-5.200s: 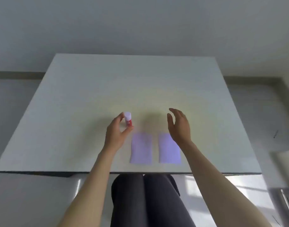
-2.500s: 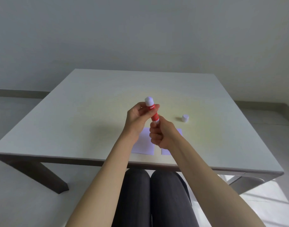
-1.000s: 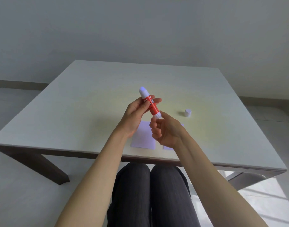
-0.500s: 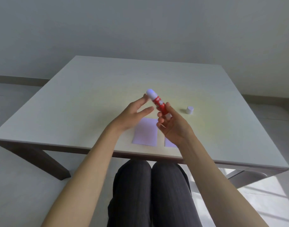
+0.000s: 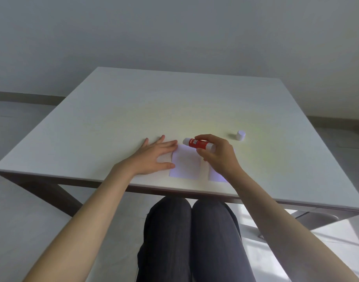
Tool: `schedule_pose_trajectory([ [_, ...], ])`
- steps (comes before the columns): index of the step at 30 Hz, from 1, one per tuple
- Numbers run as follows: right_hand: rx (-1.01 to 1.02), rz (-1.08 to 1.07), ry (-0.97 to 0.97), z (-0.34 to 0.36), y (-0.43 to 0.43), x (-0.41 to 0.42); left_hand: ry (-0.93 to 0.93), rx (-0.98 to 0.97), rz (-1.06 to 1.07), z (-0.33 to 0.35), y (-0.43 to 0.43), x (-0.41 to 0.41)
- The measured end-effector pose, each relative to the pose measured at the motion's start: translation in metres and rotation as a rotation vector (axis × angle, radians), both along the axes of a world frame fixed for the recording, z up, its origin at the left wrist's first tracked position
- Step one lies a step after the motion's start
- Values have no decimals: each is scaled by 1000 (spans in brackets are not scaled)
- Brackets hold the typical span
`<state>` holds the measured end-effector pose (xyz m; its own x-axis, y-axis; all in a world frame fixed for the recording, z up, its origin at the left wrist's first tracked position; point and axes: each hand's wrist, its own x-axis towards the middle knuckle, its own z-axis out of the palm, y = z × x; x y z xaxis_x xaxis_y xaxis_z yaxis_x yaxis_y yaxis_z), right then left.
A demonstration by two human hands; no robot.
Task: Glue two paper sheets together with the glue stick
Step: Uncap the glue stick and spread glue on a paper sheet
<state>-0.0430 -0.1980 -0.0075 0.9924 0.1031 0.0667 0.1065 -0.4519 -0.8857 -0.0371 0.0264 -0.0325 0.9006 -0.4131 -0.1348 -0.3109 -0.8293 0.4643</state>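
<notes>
Holding the uncapped glue stick (image 5: 199,143) pinched in your right hand (image 5: 217,157) over the left paper sheet (image 5: 185,163), you flatten your open left hand (image 5: 154,157) on its edge; press lightly there and the sheet may slide or wrinkle.

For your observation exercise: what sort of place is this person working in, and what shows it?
Probably a plain indoor room, home or office; I cannot tell which. A bare pale table stands before a blank wall, with light flooring below and sunlight patches at the right.
</notes>
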Motion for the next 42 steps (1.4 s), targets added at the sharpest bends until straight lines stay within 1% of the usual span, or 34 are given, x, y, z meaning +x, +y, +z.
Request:
schedule_pose_trajectory([
  [4, -169, 53, -71, -1, 3, 3, -6, 10, -1, 1, -2, 1],
  [8, -287, 81, -124, -6, 5, -7, 13, -2, -2, 0, 0, 1],
  [12, -361, 300, -182, -7, 1, -18, 30, -5, -12, -1, 1, 1],
  [14, -357, 257, -176, -5, -4, -8, 35, 6, -16, -1, 1, 1],
  [17, -341, 83, -156, -2, -8, 3, 38, 7, -19, -2, 1, 1],
  [18, -354, 84, -174, -2, -7, 0, 43, 4, -19, -2, 1, 1],
  [20, -365, 222, -198, -2, -5, -11, 48, -5, -13, -3, 2, 1],
  [22, -337, 386, -134, -2, -7, -21, 51, -7, -13, -2, 2, 2],
  [23, -345, 396, -99, -2, -10, -20, 51, -9, -12, -2, 2, 2],
  [24, -344, 338, -80, -2, -13, -17, 49, -12, -10, -3, 2, 1],
  [27, -314, -5, -93, 1, -20, -10, 37, -9, -12, -4, 1, -1],
  [28, -312, -26, -111, 2, -21, -13, 36, -7, -11, -4, 1, -2],
  [29, -304, 32, -114, 3, -21, -18, 36, -8, -10, -4, 0, -2],
  [32, -286, 365, -60, 0, -23, -33, 39, -12, -15, -4, 0, -3],
  [33, -294, 391, -42, -1, -25, -34, 35, -9, -16, -4, 0, -2],
  [34, -291, 348, -38, -1, -26, -30, 30, -5, -16, -5, 1, -2],
  [37, -253, 57, -83, 1, -25, -20, 29, -4, -14, -5, 1, -2],
  [38, -263, 22, -105, 1, -24, -21, 32, -5, -16, -5, 1, -2],
  [39, -276, 54, -117, 0, -23, -23, 34, -5, -18, -5, 1, -3],
  [42, -333, 340, -48, 2, -27, -35, 27, 1, -20, -5, 1, -2],
])
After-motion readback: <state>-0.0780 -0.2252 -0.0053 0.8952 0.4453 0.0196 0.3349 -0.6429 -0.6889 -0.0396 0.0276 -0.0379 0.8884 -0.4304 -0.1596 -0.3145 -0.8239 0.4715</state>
